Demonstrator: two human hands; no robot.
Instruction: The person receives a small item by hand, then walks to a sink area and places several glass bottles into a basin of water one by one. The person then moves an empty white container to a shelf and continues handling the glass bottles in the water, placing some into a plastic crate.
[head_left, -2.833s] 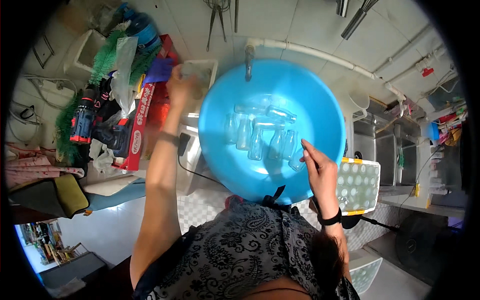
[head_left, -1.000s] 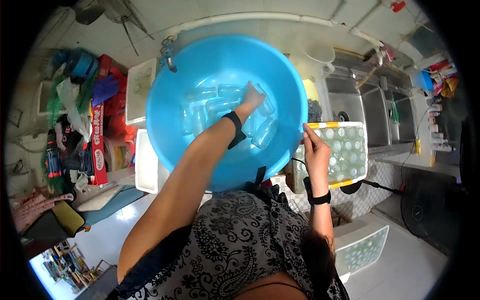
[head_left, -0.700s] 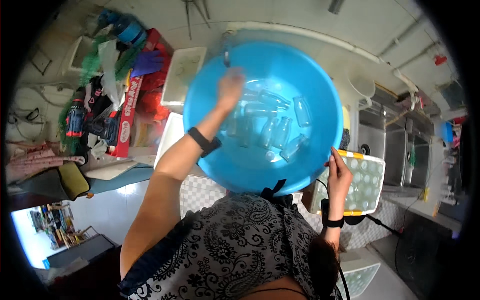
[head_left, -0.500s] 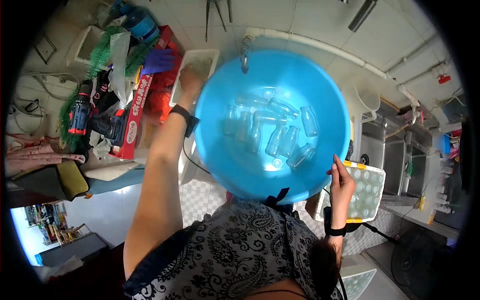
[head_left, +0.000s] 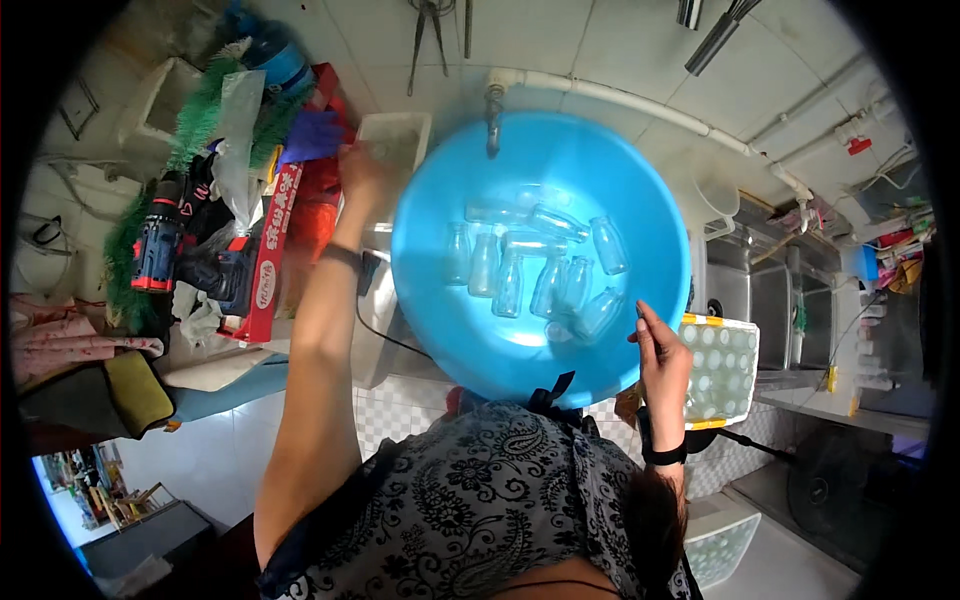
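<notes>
A large round blue basin [head_left: 420, 300] stands in front of me. Several clear glass bottles [head_left: 508, 285] lie in it, mostly in the middle and near part. My left hand [head_left: 362, 172] is at the white rectangular container [head_left: 392, 122] to the left of the basin; its fingers are blurred and partly hidden. At the basin's right rim is my right hand [head_left: 664, 365], its thumb and fingers drawn together, tips over the rim; whether anything small is between them I cannot make out.
A tap [head_left: 493, 120] hangs over the basin's far rim. To the right, a white crate [head_left: 722, 420] with yellow edges holds several round-topped items beside a metal sink [head_left: 808, 320]. At left are a red box [head_left: 270, 245], a power drill [head_left: 157, 235] and a purple glove [head_left: 312, 136].
My left hand has shifted left and slightly nearer at the white container. My right hand has moved slightly left, its fingertips now over the basin's rim. The view has shifted a little.
</notes>
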